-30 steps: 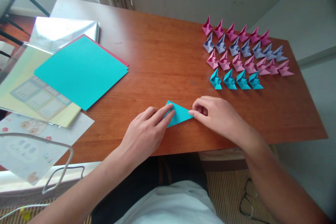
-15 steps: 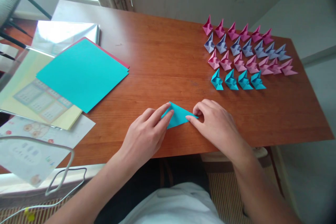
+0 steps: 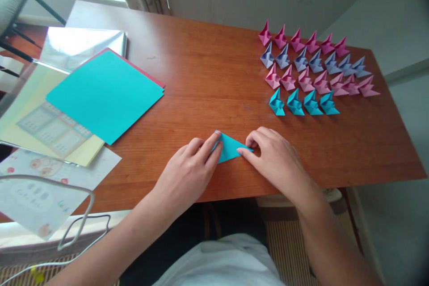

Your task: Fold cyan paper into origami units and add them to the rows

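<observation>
Turquoise folded paper triangle (image 3: pixel 229 148): light, crisp and easily marked

It lies at the near side of the glossy reddish-brown wooden table (image 3: pixel 201 76), around the middle, between the two hands and touched by both. Its long point runs to the right; its broader end is partly hidden beneath the left fingers.

The bare left hand (image 3: pixel 189 165) bends over that broad end with its fingertips laid on the paper. Its thumb is out of sight, so I cannot tell whether it grips or merely presses. The bare right hand (image 3: pixel 273 149) is closed at the narrow end, pinching the paper between thumb and forefinger just short of the tip, which pokes out past the thumb.

Being paper, the triangle should weigh next to nothing and slide readily on the smooth tabletop, so the broad end seems the place to pin it. Doubled layers likely make it stiff along the folds, yet a hard squeeze could leave a stray crease. The slim tip looks the weakest part: best taken lightly, with finger pads rather than nails.

Farther off to the right stand four small turquoise origami pieces (image 3: pixel 295 103); to the left lies a large flat turquoise paper sheet (image 3: pixel 107 96).
</observation>
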{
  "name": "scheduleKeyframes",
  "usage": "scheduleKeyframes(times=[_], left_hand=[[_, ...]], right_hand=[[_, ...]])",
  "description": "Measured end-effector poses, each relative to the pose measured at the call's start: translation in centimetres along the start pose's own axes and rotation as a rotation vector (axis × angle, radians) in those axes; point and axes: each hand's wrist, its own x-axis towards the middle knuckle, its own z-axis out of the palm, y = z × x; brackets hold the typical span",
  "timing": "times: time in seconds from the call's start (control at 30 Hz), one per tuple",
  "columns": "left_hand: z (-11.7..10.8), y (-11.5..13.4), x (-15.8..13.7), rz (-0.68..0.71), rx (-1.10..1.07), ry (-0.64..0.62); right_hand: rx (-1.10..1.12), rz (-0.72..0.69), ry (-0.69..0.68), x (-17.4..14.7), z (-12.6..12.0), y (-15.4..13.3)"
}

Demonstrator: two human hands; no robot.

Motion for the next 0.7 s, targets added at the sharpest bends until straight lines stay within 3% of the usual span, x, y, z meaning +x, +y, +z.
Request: scheduleKeyframes(times=[0.7], left_hand=[[0.21, 0.53, 0.08, -0.091, -0.015, 0.024]], right_hand=[[0.027, -0.027, 0.066, -0.22, 0.76, 0.38]])
